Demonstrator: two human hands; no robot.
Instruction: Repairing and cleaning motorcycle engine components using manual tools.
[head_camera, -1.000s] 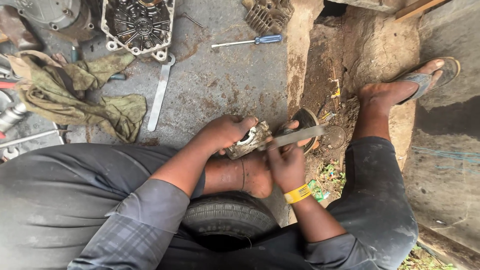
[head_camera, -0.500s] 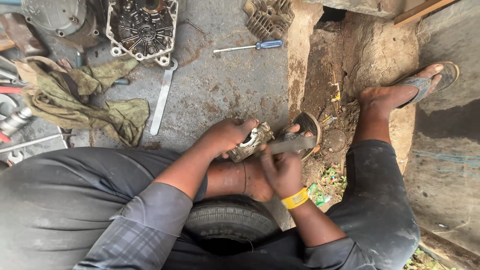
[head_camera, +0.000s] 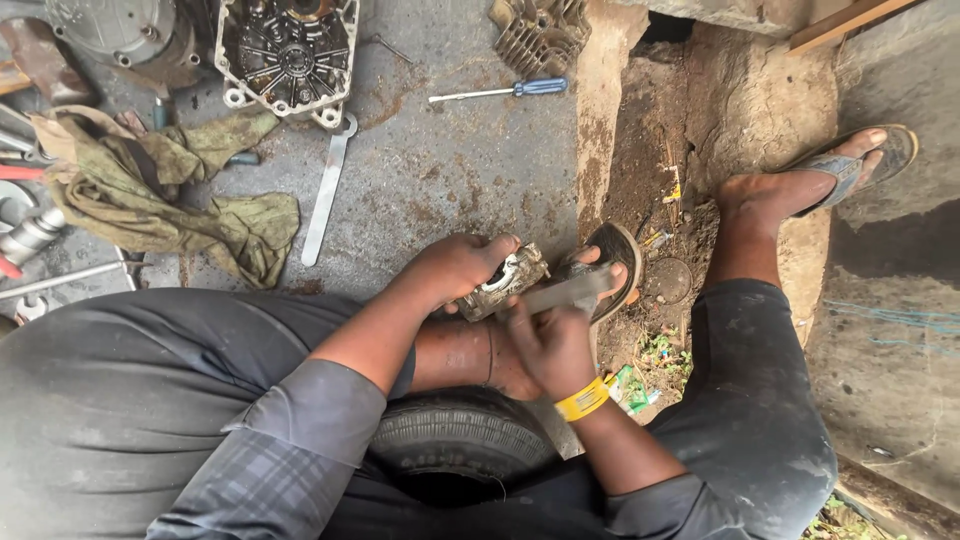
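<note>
Tyre (head_camera: 455, 440) sits under my legs as a seat. Left hand (head_camera: 455, 268) is clamped around the small metal engine part (head_camera: 503, 283), steadied above my foot. Right hand (head_camera: 548, 340) grips a flat metal tool (head_camera: 560, 293), probably a file, laid against it. Step in hand: dressing the part's face; next move calls for level pressure.

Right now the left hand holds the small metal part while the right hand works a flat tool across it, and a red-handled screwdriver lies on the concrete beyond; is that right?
Not quite: the head view shows the screwdriver has a blue handle. The rest stands: left hand holds the metal part, right hand works the flat tool.
</note>
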